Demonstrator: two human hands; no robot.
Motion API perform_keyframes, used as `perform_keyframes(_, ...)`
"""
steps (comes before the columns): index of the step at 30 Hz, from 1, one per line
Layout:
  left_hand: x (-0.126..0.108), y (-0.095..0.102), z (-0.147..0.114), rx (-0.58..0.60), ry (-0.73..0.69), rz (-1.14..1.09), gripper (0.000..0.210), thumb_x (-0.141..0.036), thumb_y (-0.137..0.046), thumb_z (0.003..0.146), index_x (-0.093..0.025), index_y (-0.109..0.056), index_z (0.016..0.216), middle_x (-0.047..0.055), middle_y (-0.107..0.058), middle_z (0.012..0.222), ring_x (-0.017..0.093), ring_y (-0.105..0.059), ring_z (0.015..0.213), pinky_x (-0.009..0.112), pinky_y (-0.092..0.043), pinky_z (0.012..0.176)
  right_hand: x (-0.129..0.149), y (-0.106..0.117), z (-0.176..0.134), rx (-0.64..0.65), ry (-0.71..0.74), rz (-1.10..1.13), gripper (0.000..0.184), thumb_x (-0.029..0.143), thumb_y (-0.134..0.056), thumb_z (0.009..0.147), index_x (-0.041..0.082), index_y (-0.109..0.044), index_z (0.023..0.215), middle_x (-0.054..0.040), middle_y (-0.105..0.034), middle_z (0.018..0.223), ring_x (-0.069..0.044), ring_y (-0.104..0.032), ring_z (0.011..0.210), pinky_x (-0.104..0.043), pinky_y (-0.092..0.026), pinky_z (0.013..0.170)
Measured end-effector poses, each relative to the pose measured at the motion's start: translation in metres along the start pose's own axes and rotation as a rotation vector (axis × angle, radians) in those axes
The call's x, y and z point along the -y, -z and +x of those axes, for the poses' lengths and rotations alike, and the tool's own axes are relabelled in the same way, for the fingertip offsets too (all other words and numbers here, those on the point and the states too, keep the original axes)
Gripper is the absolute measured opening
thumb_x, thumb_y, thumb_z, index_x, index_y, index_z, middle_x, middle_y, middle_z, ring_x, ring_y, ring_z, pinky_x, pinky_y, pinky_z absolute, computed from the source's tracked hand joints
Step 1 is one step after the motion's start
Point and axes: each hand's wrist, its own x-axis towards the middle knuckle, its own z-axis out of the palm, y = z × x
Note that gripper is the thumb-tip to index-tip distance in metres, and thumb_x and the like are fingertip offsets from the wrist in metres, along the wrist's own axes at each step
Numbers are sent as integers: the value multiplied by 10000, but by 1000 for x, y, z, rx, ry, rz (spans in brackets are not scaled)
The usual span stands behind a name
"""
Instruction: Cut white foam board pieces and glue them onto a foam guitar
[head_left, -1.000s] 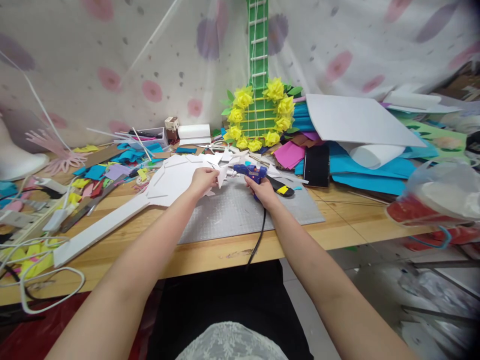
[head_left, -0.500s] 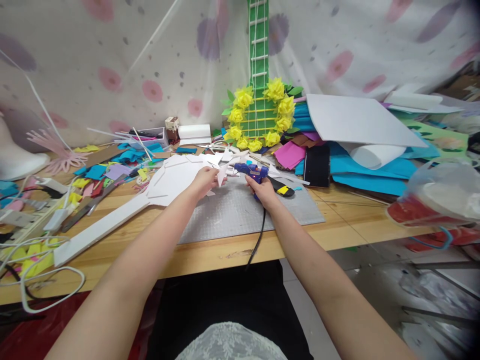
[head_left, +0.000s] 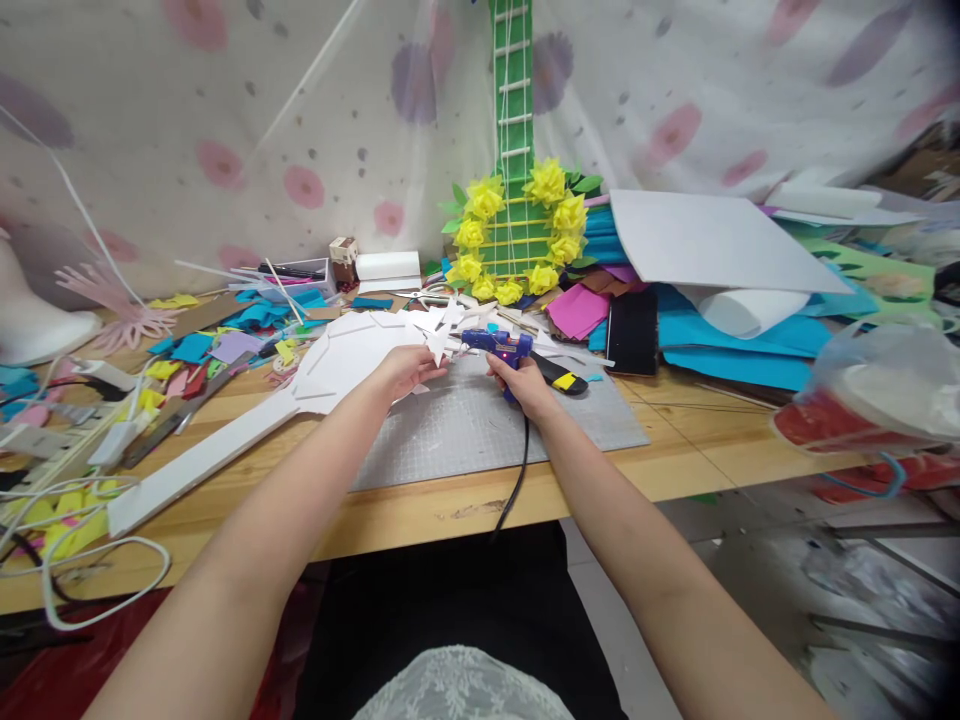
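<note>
My right hand [head_left: 521, 382] is wrapped round a blue hot glue gun [head_left: 495, 345], its nozzle pointing left and a small red light glowing on its side. Close to that nozzle, my left hand [head_left: 411, 372] holds a small pointed white foam board piece [head_left: 438, 344] at its fingertips. Behind and left of the left hand lies a white guitar-like foam board shape [head_left: 341, 355] with a long neck and strips along its body. Beneath both hands is a grey cutting mat [head_left: 442, 440]. A black and yellow utility knife [head_left: 564, 378] rests right of the glue gun.
A green paper guitar [head_left: 514, 180] with yellow flowers stands against the patterned curtain. Colourful scraps [head_left: 232, 345] and white cables [head_left: 97, 545] crowd the left side. Blue sheets [head_left: 735, 345] and a white board [head_left: 720, 240] are stacked at right, near a bagged red and white container [head_left: 862, 400].
My left hand has turned and lowered slightly, its fingers now lower beside the white piece. The glue gun has shifted a little left, its nozzle nearer the piece.
</note>
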Motion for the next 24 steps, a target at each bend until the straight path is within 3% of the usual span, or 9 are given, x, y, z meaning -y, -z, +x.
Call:
perform_keyframes(6,5,-1,-3,-100,-95,179,56,-37,-616,660,-84,-586,672,51,-625,594,156,-644,633,263,-524,631,-2,1,2,-16,-21,-56,390,567,-615,631,181,-560,611,48,-441,432,-82,-372,417,-237,-290,438)
perform_keyframes(13,8,-1,-4,-114,-92,298,148,-114,-685,639,-107,-591,754,21,-610,601,150,-635,556,242,-496,522,-11,2,8,-117,-10,-79,360,542,-636,623,194,-576,695,36,-493,482,-106,-422,452,-245,-332,468)
perform_keyframes(18,9,1,-3,-82,-120,289,152,-126,-705,628,-108,-603,739,18,-616,605,139,-630,561,219,-485,512,-8,1,5,-68,-13,-91,359,539,-644,618,193,-581,694,22,-526,509,-116,-456,485,-246,-352,479)
perform_keyframes(24,10,5,0,-33,-140,231,163,-136,-729,611,-92,-641,742,21,-628,607,126,-619,559,256,-502,584,-5,-1,1,33,-23,-92,382,553,-628,630,182,-540,620,36,-491,475,-88,-399,440,-244,-317,457)
